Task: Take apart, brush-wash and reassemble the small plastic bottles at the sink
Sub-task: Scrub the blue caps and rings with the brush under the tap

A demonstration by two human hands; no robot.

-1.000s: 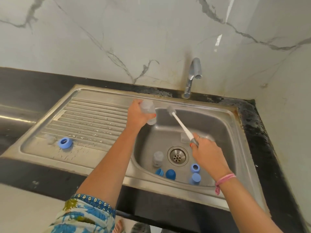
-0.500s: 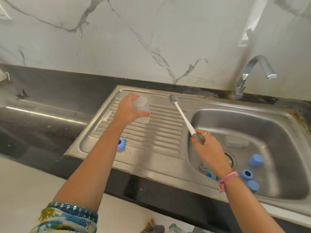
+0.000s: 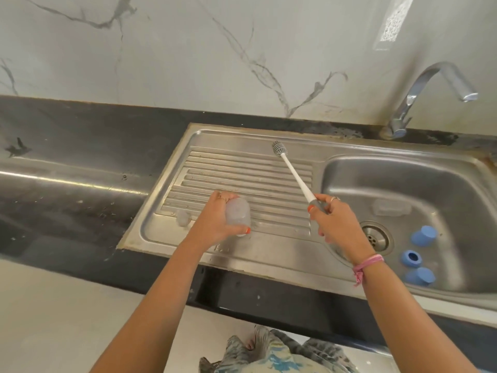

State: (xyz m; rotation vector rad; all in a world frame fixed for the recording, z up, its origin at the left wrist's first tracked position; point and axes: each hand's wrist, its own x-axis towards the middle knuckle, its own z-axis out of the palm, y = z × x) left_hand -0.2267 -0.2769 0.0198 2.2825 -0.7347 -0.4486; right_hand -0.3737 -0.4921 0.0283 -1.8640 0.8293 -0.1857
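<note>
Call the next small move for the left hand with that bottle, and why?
Probably set it down on the drainboard. The left hand holds the clear bottle low over the ribbed surface, beside a small clear part already lying there. The right hand holds the brush clear of the bottle, so scrubbing looks finished. Blue caps wait in the basin.
</note>
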